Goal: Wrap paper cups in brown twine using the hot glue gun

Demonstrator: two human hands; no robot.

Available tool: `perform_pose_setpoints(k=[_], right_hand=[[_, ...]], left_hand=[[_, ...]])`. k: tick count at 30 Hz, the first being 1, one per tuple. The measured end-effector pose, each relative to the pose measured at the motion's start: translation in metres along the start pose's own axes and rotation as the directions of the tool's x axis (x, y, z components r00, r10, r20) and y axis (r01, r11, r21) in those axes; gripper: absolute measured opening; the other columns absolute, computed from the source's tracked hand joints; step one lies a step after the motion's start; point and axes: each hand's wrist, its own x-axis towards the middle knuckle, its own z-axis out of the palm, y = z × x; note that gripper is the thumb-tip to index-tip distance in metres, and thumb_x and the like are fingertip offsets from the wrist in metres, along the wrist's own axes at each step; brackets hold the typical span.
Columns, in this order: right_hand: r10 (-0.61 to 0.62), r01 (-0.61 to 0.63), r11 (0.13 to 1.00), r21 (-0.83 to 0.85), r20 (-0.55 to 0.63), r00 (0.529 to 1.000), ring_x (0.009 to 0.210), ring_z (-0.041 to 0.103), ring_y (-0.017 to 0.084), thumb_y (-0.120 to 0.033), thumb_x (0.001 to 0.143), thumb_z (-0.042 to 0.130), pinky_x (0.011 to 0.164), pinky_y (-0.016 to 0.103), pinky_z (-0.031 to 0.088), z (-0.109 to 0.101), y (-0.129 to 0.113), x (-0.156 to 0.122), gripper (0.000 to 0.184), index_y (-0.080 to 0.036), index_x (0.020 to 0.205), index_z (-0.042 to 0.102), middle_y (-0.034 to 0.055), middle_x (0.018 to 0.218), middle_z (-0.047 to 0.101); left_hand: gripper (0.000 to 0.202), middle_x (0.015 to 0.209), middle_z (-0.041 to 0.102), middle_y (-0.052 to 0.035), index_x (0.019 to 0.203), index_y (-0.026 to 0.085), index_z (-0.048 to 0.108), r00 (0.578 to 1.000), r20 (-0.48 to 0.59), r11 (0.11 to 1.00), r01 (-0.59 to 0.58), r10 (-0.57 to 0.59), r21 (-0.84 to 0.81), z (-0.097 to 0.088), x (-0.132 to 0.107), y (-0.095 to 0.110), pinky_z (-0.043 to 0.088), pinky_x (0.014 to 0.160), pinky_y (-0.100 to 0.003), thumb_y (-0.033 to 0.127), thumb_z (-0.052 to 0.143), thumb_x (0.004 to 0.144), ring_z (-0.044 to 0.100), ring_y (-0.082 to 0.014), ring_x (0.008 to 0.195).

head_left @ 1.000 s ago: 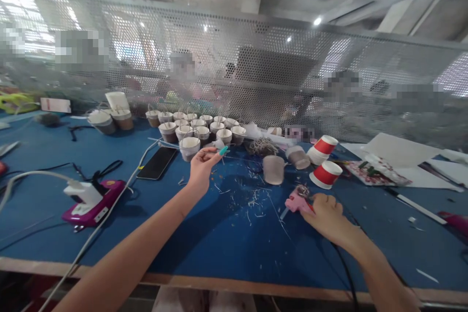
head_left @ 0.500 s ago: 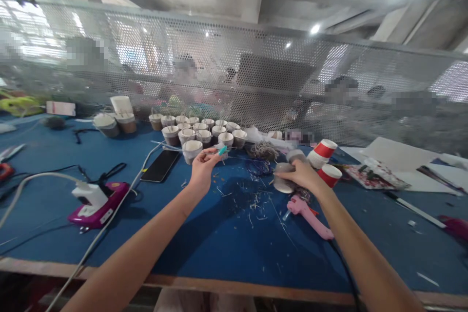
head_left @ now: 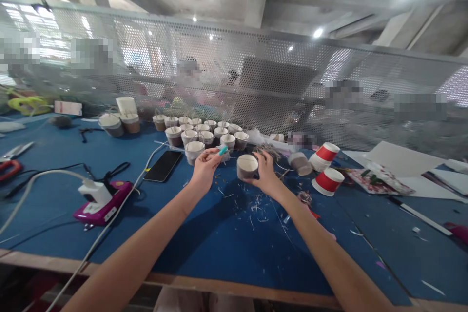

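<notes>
My right hand (head_left: 268, 175) grips a small grey-wrapped cup (head_left: 247, 168) by its right side, its pale open mouth facing up. My left hand (head_left: 205, 165) is closed in a pinch. A small teal piece (head_left: 223, 150) shows at its fingertips, and I cannot tell whether it is held or worn on a finger. Just behind the left hand stands a grey cup with a thin handle (head_left: 194, 150), at the front of a cluster of several similar cups. Beneath my right forearm, a pink glue gun (head_left: 332, 237) is mostly hidden.
A grey cup (head_left: 300, 163) and red-and-white paper cups (head_left: 329, 181) lie at right. Tangled twine (head_left: 268, 150) sits behind the right hand. A black phone (head_left: 163, 165), a purple power strip (head_left: 104, 204) and a white cable (head_left: 120, 204) occupy the left. Fibre scraps litter the middle.
My right hand has moved left, bringing the grey-wrapped cup away from the red cups and beside my left hand. A red paper cup now rests tipped differently. My left hand stays nearly still.
</notes>
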Motion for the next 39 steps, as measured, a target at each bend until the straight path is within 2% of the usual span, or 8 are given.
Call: perform_pose_setpoints(k=[2, 4, 7, 10, 12, 16, 23, 39], right_hand=[[-0.019, 0.019, 0.999, -0.025, 0.000, 1.000, 0.132, 0.033, 0.044, -0.036, 0.067, 0.077, 0.100, 0.059, 0.041, -0.013, -0.004, -0.009, 0.085, -0.017, 0.134, 0.030, 0.0246, 0.140, 0.026], [-0.100, 0.100, 0.995, -0.007, -0.050, 0.994, 0.130, 0.039, 0.039, -0.043, 0.072, 0.074, 0.098, 0.054, 0.045, -0.028, -0.012, -0.015, 0.084, -0.019, 0.136, 0.026, 0.0231, 0.137, 0.032], [-0.302, 0.289, 0.950, -0.119, -0.119, 0.946, 0.124, 0.047, 0.032, -0.038, 0.084, 0.064, 0.094, 0.046, 0.049, -0.043, -0.027, -0.016, 0.061, -0.020, 0.133, 0.032, 0.0194, 0.132, 0.044], [-0.504, 0.430, 0.823, -0.371, -0.128, 0.854, 0.099, 0.061, 0.026, -0.028, 0.091, 0.057, 0.080, 0.039, 0.051, -0.042, -0.037, -0.015, 0.027, -0.015, 0.114, 0.051, 0.0145, 0.105, 0.063], [-0.585, 0.458, 0.742, -0.489, -0.139, 0.799, 0.076, 0.063, 0.021, -0.023, 0.092, 0.055, 0.068, 0.033, 0.048, -0.037, -0.039, -0.015, 0.010, -0.014, 0.095, 0.059, 0.0089, 0.081, 0.066], [-0.661, 0.487, 0.675, -0.554, -0.161, 0.733, 0.058, 0.056, 0.015, -0.019, 0.092, 0.056, 0.057, 0.027, 0.038, -0.026, -0.040, -0.019, 0.018, -0.014, 0.074, 0.061, 0.0026, 0.060, 0.061], [-0.608, 0.437, 0.742, -0.508, -0.236, 0.758, 0.047, 0.048, 0.011, -0.021, 0.096, 0.050, 0.050, 0.026, 0.031, -0.021, -0.042, -0.027, 0.031, -0.014, 0.069, 0.064, -0.0004, 0.048, 0.053], [-0.525, 0.380, 0.798, -0.468, -0.228, 0.820, 0.045, 0.048, 0.010, -0.025, 0.100, 0.038, 0.049, 0.024, 0.028, -0.017, -0.045, -0.032, 0.043, -0.016, 0.066, 0.063, 0.0003, 0.047, 0.055]], left_hand=[[0.031, 0.051, 0.056, 0.0063, 0.071, 0.015, 0.062, 1.000, -0.010, 1.000, 0.005, -0.005, 0.012, -0.001, 0.001, -0.001, 0.045, 0.064, -0.023, 0.020, 0.085, 0.050, 0.054, -0.0074, 0.054], [0.031, 0.050, 0.056, 0.0064, 0.071, 0.015, 0.062, 1.000, -0.020, 1.000, 0.012, -0.011, 0.024, -0.002, 0.002, -0.002, 0.044, 0.064, -0.022, 0.019, 0.085, 0.051, 0.054, -0.0074, 0.054], [0.032, 0.049, 0.055, 0.0066, 0.072, 0.015, 0.063, 0.999, -0.029, 0.999, 0.021, -0.020, 0.045, -0.004, 0.003, -0.004, 0.044, 0.063, -0.022, 0.019, 0.085, 0.050, 0.054, -0.0076, 0.053], [0.032, 0.048, 0.055, 0.0065, 0.074, 0.015, 0.063, 0.999, -0.029, 0.997, 0.018, -0.016, 0.071, -0.004, 0.003, -0.006, 0.044, 0.062, -0.023, 0.019, 0.085, 0.051, 0.055, -0.0089, 0.053], [0.031, 0.049, 0.057, 0.0053, 0.073, 0.015, 0.063, 1.000, -0.025, 0.996, 0.007, -0.005, 0.088, -0.005, 0.003, -0.008, 0.046, 0.064, -0.025, 0.020, 0.084, 0.051, 0.057, -0.0103, 0.055], [0.030, 0.052, 0.060, 0.0038, 0.074, 0.015, 0.064, 1.000, -0.006, 0.992, -0.016, 0.017, 0.129, -0.008, 0.004, -0.011, 0.047, 0.067, -0.027, 0.021, 0.084, 0.052, 0.059, -0.0109, 0.056], [0.034, 0.052, 0.062, 0.0050, 0.079, 0.015, 0.068, 0.998, 0.023, 0.976, -0.068, 0.065, 0.206, -0.011, 0.005, -0.012, 0.048, 0.068, -0.023, 0.023, 0.086, 0.051, 0.059, -0.0085, 0.055], [0.030, 0.062, 0.068, 0.0001, 0.076, 0.016, 0.068, 0.990, 0.024, 0.951, -0.139, 0.137, 0.276, -0.006, -0.001, -0.006, 0.051, 0.070, -0.028, 0.023, 0.085, 0.052, 0.064, -0.0133, 0.063]])
